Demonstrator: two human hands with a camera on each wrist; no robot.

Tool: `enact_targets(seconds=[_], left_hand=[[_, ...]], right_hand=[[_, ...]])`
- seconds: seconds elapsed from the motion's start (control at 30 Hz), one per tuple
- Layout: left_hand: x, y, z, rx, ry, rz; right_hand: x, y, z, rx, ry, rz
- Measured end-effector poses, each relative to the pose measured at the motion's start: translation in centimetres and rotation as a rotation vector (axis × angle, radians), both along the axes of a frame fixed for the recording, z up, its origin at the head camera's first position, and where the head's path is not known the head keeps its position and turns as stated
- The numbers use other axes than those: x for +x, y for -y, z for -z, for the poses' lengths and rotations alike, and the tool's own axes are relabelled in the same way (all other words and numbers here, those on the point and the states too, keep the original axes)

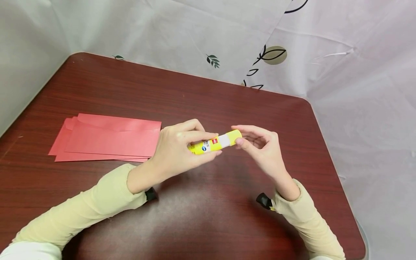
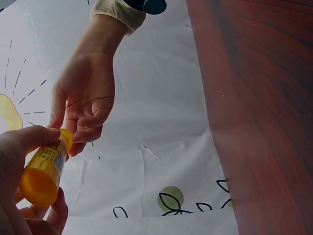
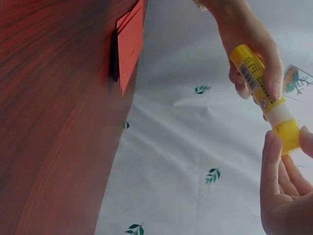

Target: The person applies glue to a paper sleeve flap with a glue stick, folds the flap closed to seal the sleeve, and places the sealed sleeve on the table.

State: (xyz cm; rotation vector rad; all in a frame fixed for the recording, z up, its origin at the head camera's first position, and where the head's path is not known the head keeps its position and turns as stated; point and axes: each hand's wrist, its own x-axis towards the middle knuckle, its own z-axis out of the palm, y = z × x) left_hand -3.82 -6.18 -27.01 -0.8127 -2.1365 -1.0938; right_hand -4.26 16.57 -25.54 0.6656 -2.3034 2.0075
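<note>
A yellow glue stick (image 1: pixel 211 143) is held above the table, tilted, with a white band showing between its labelled body and its yellow cap (image 1: pixel 234 136). My left hand (image 1: pixel 182 146) grips the body between thumb and fingers; the right wrist view shows that thumb along the printed side of the glue stick (image 3: pixel 252 73). At the other end, my right hand (image 1: pixel 261 146) pinches the cap between thumb and forefinger, its other fingers curled loosely below. From the left wrist view, the round base of the glue stick (image 2: pixel 39 186) faces the camera.
Several red envelopes (image 1: pixel 110 139) lie in a fanned stack on the brown wooden table (image 1: pixel 195 97), left of my left hand. A pale curtain (image 1: pixel 182 32) with leaf prints hangs behind the table's far edge and along its sides.
</note>
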Motion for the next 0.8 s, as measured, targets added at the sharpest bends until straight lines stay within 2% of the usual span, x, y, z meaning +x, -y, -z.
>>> enact_targets(seconds=[0.2,0.5,0.8], left_hand=[[0.04,0.07,-0.14,-0.002,0.005,0.011],[0.24,0.11,-0.08,0.003,0.049,0.018],[0.02,0.2,-0.32,-0.007,0.002,0.033]], right_hand=[[0.24,0.0,-0.15,-0.02,-0.027,-0.005],[0.39,0.18,-0.28,-0.037,0.035,0.015],[0.62,0.3,-0.21,-0.077,-0.048,0.0]])
